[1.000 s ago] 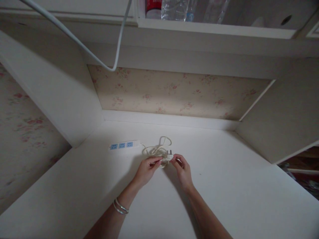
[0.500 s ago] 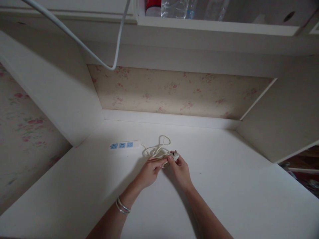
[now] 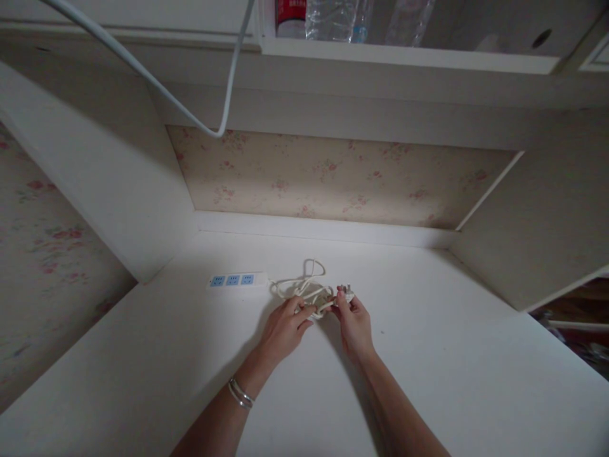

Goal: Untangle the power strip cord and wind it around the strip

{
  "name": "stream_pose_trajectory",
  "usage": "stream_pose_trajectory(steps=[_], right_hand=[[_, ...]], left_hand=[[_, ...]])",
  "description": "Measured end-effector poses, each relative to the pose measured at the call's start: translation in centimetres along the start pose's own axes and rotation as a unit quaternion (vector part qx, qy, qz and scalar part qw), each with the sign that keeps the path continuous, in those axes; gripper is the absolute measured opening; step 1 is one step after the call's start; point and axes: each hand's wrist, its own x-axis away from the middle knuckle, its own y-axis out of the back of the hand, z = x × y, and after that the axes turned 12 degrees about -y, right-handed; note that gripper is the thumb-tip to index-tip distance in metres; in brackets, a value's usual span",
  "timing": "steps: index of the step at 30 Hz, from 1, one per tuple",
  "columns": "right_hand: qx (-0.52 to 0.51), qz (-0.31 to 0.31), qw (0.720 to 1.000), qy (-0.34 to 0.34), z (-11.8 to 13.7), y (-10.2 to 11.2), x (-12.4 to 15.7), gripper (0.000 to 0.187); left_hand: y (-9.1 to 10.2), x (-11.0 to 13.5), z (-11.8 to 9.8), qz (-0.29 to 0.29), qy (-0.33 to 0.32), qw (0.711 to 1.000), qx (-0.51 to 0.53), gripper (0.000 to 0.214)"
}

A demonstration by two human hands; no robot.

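A white power strip (image 3: 259, 279) with three blue socket blocks lies on the white desk. Its cream cord (image 3: 311, 277) runs right from the strip into a loose tangle of loops. My left hand (image 3: 284, 327), with silver bangles at the wrist, is closed on part of the looped cord. In my right hand (image 3: 354, 324), thumb and fingers pinch the plug (image 3: 349, 294), whose metal prongs point up and away from me. A length of cord stretches between the two hands. The fingertips under the cord are partly hidden.
Above the desk (image 3: 419, 381) hangs a shelf (image 3: 409, 60) holding clear plastic bottles (image 3: 330, 20) and a red-labelled one (image 3: 291, 16). A thick pale cable (image 3: 181, 111) droops at upper left. White side panels (image 3: 537, 216) flank a floral back wall (image 3: 328, 181).
My right hand has moved slightly right with the plug, away from my left hand. The fingers of my left hand are more curled around the cord. The view has shifted a little.
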Motion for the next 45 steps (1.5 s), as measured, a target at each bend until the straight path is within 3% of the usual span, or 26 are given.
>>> stream_pose_trajectory(steps=[8,13,17,22,29,38,45], right_hand=[[0.032,0.1,0.994,0.039,0.7,-0.8,1.0,0.037],[0.094,0.106,0.988,0.067,0.6,-0.9,1.2,0.028],[0.126,0.119,0.982,0.072,0.4,-1.1,1.4,0.028],[0.119,0.103,0.985,0.066,0.4,-1.3,1.4,0.024],[0.097,0.09,0.989,0.061,0.0,-1.3,0.9,0.024],[0.059,0.095,0.993,0.046,-0.3,-1.2,0.8,0.028],[0.095,0.028,0.992,0.084,-0.7,-0.6,0.5,0.031]], left_hand=[[0.5,-0.4,0.2,0.0,-0.002,1.0,-0.027,0.021],[0.2,-0.1,0.2,-0.021,-0.011,0.999,0.027,0.018],[0.2,-0.1,0.3,-0.018,-0.03,0.999,0.009,0.015],[0.3,-0.1,0.3,-0.02,-0.05,0.998,-0.026,0.007],[-0.2,0.1,0.0,-0.069,-0.06,0.994,-0.056,0.013],[0.4,0.0,-0.5,-0.061,-0.101,0.99,-0.078,0.023],[0.3,-0.1,-0.4,-0.103,-0.043,0.992,-0.053,0.02]])
